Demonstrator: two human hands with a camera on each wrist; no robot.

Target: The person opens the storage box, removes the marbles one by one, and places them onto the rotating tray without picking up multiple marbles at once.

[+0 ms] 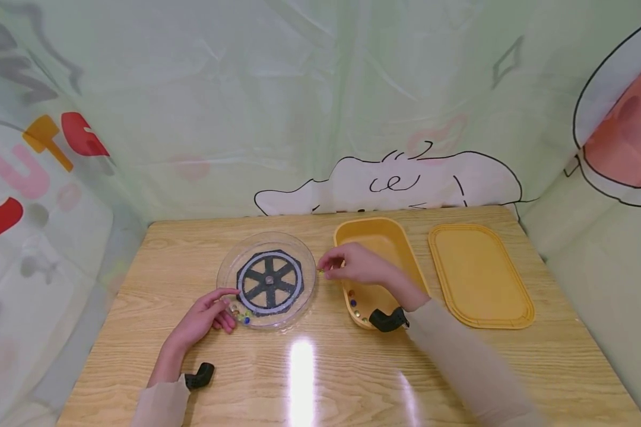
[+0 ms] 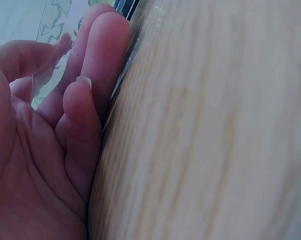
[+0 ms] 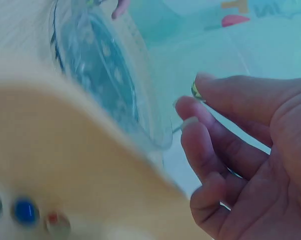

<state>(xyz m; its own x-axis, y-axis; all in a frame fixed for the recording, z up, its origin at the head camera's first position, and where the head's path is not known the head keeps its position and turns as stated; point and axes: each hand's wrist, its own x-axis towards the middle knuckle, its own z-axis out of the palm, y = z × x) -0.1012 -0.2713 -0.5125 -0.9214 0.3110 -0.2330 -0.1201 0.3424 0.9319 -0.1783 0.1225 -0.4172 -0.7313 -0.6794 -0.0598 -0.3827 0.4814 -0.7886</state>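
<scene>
My left hand (image 1: 205, 314) grips the near-left rim of a clear round dish (image 1: 311, 261), with its wall between the fingers in the left wrist view. Inside the dish, close to those fingers, several coloured glass marbles (image 1: 247, 320) lie together. My right hand (image 1: 355, 264) pinches a yellow-green marble (image 3: 195, 90) between thumb and fingertips, over the gap between the dish and a yellow bin (image 1: 384, 228). More marbles, among them a blue one (image 3: 25, 210), lie along the bin's left side; the forearm hides part of the bin.
A flat yellow lid (image 1: 475, 273) lies right of the bin. Through the dish's bottom shows a dark spoked wheel pattern (image 1: 269, 281). The wooden table (image 1: 246, 379) ends at a printed cloth (image 1: 235, 118) at the back.
</scene>
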